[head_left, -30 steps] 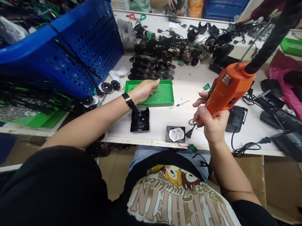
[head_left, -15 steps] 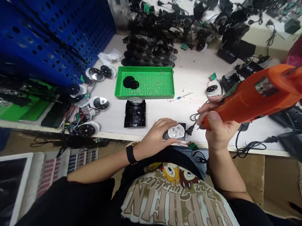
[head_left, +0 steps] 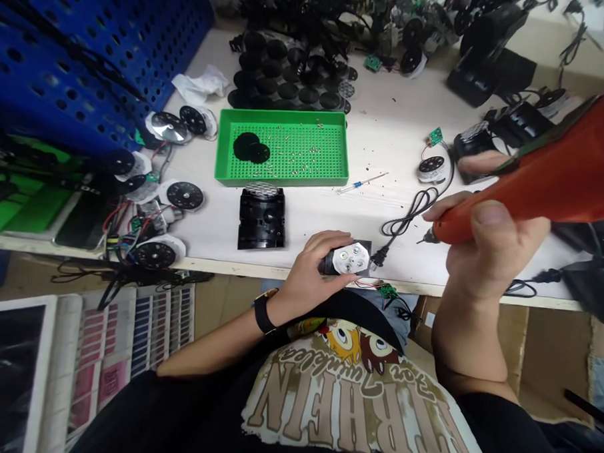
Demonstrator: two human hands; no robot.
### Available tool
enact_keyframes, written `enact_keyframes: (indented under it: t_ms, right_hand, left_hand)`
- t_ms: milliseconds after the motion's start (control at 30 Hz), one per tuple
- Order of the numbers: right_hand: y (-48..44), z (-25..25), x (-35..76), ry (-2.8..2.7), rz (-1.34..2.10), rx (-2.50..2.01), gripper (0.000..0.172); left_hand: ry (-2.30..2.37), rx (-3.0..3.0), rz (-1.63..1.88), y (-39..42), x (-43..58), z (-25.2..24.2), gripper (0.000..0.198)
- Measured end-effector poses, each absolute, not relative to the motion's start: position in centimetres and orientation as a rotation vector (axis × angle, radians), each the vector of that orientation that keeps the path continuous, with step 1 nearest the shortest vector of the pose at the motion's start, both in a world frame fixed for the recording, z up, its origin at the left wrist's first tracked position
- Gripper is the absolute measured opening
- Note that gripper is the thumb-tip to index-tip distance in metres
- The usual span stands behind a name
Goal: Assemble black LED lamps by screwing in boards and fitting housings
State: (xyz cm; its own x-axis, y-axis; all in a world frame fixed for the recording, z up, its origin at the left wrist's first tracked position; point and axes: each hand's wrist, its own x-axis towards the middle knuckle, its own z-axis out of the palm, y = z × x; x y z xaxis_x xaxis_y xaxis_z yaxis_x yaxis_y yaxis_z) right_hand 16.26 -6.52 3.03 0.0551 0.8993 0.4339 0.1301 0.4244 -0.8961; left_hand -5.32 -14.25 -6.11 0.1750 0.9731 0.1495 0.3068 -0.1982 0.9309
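Note:
My left hand (head_left: pixel 316 266) is closed around a small LED lamp module (head_left: pixel 351 258), a pale eight-sided face with several LEDs in a black square base, at the table's front edge. Thin wires lead from beside it to a green circuit board (head_left: pixel 386 290) that hangs over the edge. An orange electric screwdriver (head_left: pixel 528 186) is in my right hand (head_left: pixel 496 238), its bit pointing left, to the right of the lamp module and apart from it. A black plug with a coiled cord (head_left: pixel 407 216) lies between the two hands.
A green tray (head_left: pixel 281 182) holds small screws and black discs. In front of it stands a black housing (head_left: pixel 262 219). A blue-handled screwdriver (head_left: pixel 358 185) lies to the right. Lamp heads (head_left: pixel 184 195) with wires are on the left, beside a blue crate (head_left: pixel 154 40).
My right hand has moved right with the electric screwdriver, away from the lamp module, and the bit has come into sight. My left hand keeps its grip. The view has shifted slightly.

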Motion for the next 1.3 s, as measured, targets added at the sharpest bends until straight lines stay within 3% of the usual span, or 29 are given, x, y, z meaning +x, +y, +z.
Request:
enact_keyframes:
  t_ms: [167, 367, 567, 767, 1033, 1300]
  right_hand:
    - [-5.7, 5.9, 15.0, -1.282, 0.87, -0.732, 0.033]
    - [-5.9, 5.4, 13.9, -1.242, 1.18, -0.699, 0.059]
    - [-7.3, 4.0, 13.4, -1.119, 1.183, -0.672, 0.059]
    - [-7.6, 2.9, 13.7, -1.25, 1.041, -0.695, 0.071]
    - [-8.2, 1.4, 15.0, -1.409, 0.762, -0.867, 0.044]
    - [-9.3, 1.4, 14.6, -1.383, 0.816, -0.898, 0.036]
  left_hand:
    - [1.236, 1.779, 1.114, -14.4, -4.9, -6.1, 0.055]
    - [1.39, 1.94, 1.06, -14.7, -4.3, -6.1, 0.055]
    - [1.429, 2.061, 1.008, -14.9, -4.5, -6.2, 0.049]
    - [1.425, 2.166, 1.058, -15.2, -4.7, -6.0, 0.048]
    - [1.481, 2.196, 1.026, -15.9, -5.3, -2.7, 0.042]
    - [1.51, 2.007, 1.206, -15.8, -4.8, -3.2, 0.04]
